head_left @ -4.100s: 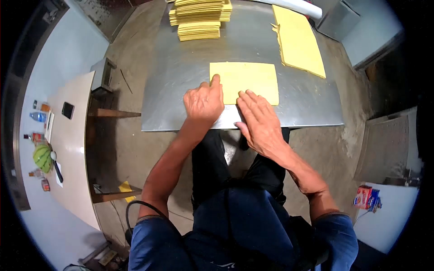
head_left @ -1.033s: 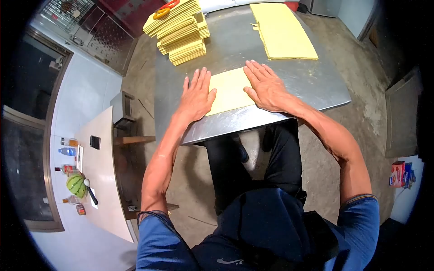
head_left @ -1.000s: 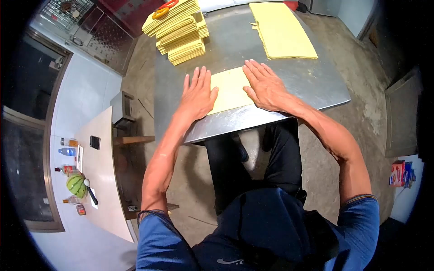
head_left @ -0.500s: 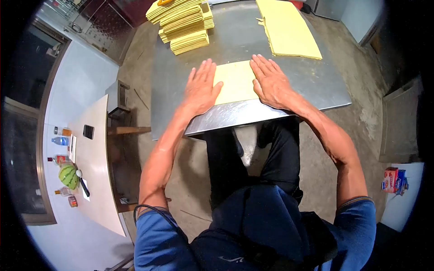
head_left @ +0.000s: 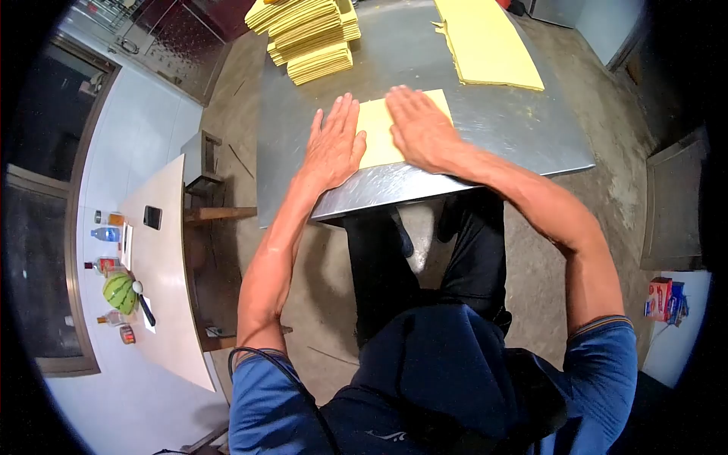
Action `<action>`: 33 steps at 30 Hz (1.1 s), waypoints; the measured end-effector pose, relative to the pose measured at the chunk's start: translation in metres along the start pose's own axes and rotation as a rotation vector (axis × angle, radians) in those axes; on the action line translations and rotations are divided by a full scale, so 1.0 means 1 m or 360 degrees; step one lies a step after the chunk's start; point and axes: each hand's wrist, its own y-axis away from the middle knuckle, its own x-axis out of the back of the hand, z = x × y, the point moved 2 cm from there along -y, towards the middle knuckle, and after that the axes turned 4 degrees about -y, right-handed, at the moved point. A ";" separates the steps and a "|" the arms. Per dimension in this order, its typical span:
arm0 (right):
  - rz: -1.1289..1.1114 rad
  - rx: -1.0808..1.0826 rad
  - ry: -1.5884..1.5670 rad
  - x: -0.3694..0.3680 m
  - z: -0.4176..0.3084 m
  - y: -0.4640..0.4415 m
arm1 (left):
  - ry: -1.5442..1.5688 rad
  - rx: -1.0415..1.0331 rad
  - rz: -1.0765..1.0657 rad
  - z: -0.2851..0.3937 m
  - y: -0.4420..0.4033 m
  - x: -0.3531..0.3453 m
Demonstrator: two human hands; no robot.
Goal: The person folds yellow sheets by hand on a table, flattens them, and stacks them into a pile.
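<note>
Yellow stack (head_left: 315, 34) apparently done; one sheet (head_left: 374, 145) underway.
Left hand (head_left: 334, 142) and right hand (head_left: 422, 127) lie flat over it, apart; larger pile (head_left: 491, 47) seems left.

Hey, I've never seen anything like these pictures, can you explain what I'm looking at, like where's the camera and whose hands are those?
There's no machine here, just a person's two bare hands. The view comes from a camera worn on the person's head, looking forward and down, so you see their own arms and lap. The left hand and right hand lie palm down on a yellow sheet; neither grips anything. Beneath is a metal table. Farther back are a yellow stack on the left and a longer yellow piece on the right. A separate side table, at the left, holds a watermelon and a phone, among other things.
</note>
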 end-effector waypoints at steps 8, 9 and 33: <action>-0.0091 -0.0157 0.0054 0.028 0.036 0.034 | -0.0278 0.0084 -0.0075 0.048 -0.015 0.008; -0.0067 -0.0148 0.0045 0.026 0.037 0.036 | -0.0220 0.0017 -0.0058 0.069 -0.025 0.000; -0.0177 0.0133 -0.0112 0.000 -0.032 -0.010 | 0.0031 0.0053 0.0047 0.017 0.008 0.002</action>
